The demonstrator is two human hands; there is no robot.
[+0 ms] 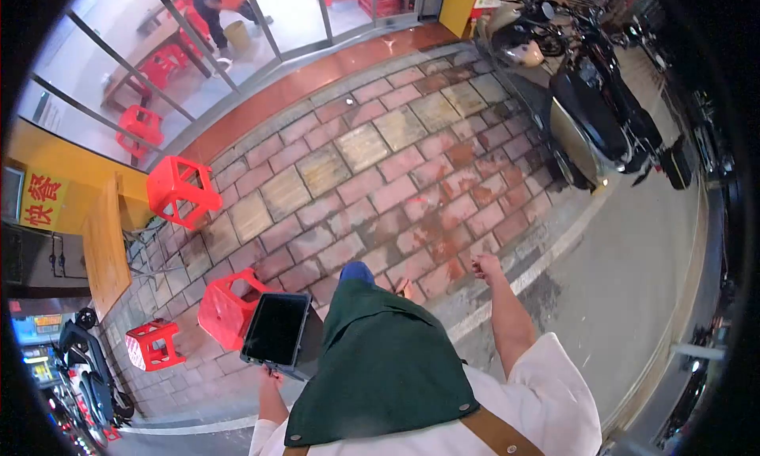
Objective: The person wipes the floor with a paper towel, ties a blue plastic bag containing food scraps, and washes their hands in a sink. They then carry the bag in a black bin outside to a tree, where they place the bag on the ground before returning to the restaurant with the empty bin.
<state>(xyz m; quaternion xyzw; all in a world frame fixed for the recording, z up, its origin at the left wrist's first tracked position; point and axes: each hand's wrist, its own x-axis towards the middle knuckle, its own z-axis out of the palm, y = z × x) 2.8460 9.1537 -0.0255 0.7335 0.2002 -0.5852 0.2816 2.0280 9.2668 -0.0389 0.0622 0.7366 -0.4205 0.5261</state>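
Note:
My left hand is closed on the near edge of a dark rectangular tub with a grey rim, carried at my left side. Its inside looks black, and I cannot make out any contents. Part of the tub is hidden behind my green apron. Just beyond it stands a red plastic stool, partly covered by the tub. Out to the right, my right hand hangs over the pavement with its fingers curled in, and nothing shows in it.
More red stools stand left, beside a wooden table. Ahead, glass doors front a room where a person bends by a bucket. Parked motorbikes block the right; a scooter is at lower left.

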